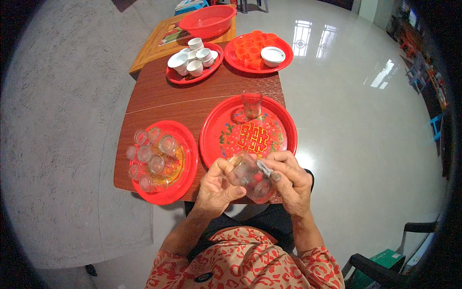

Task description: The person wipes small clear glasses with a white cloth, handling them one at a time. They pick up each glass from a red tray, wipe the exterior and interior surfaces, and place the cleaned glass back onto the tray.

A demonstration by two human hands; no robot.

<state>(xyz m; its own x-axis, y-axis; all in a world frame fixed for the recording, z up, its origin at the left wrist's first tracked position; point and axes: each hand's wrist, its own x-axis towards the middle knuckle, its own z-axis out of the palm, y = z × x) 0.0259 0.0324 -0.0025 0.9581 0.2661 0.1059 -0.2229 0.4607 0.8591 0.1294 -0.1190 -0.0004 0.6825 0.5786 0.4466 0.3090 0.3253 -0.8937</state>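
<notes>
My left hand (216,188) is closed around a clear glass cup (247,177), tilted above the near edge of the large red tray (206,126). Pinched in my right hand (291,183) is a small grey cloth (264,168), pressed against the side of that glass. Another clear glass (251,103) stands upright at the far side of the same tray, whose floor carries a printed pattern. To the left, several small clear glasses (156,164) crowd a second red tray (191,176).
Toward the back of the brown table (159,96), one red tray (174,80) holds white cups (194,68). Another red tray (284,50) carries orange cups (253,52) and a white bowl (273,56). Beyond sits a red basin (208,21). A dark chair (370,269) is at lower right.
</notes>
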